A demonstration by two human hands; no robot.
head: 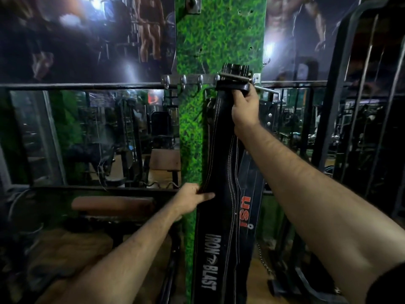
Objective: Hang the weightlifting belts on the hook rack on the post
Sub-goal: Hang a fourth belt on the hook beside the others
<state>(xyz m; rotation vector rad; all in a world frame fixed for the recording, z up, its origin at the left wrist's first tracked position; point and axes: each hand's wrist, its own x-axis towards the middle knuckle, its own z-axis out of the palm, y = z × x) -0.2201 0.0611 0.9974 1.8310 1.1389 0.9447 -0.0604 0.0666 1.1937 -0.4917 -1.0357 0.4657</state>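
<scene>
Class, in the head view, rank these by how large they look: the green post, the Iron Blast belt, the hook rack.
1. green post
2. Iron Blast belt, nearer the camera, so its true size is unsure
3. hook rack

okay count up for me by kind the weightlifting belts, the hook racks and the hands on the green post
Weightlifting belts: 2, the Iron Blast belt in front and the USI belt behind it
Hook racks: 1, the metal hook rack across the post
Hands: 2, the left hand and the right hand, both gripping the Iron Blast belt
Total: 5
</scene>
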